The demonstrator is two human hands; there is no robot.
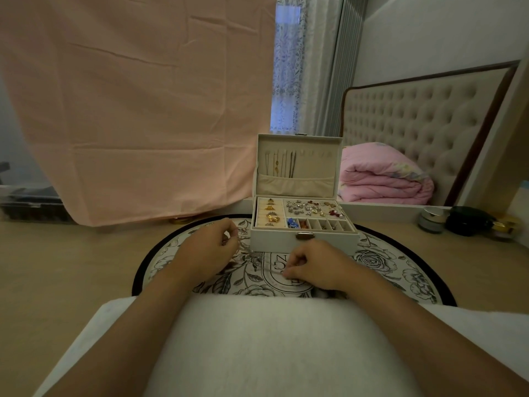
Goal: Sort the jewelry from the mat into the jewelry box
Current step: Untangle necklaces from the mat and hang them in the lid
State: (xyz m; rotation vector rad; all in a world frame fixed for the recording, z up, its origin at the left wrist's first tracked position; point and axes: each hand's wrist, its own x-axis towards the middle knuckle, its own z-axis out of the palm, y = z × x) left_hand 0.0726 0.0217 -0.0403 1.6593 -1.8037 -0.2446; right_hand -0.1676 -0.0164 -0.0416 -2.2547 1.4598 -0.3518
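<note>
A white jewelry box (274,239) stands open at the far side of the round floral mat (400,270). Necklaces hang in its lid, rings sit in the left rolls, and earrings fill the tray compartments. My left hand (209,250) pinches one end of a thin silver chain (252,255) just left of the box. The chain stretches across the mat to my right hand (315,265), which pinches its other end in front of the box latch.
Small cosmetic jars (432,220) and a dark round case (469,220) stand at the right on the wooden surface. A pink sheet (128,110) hangs behind at the left. A folded pink quilt (383,179) lies beyond the box. White cloth covers my lap.
</note>
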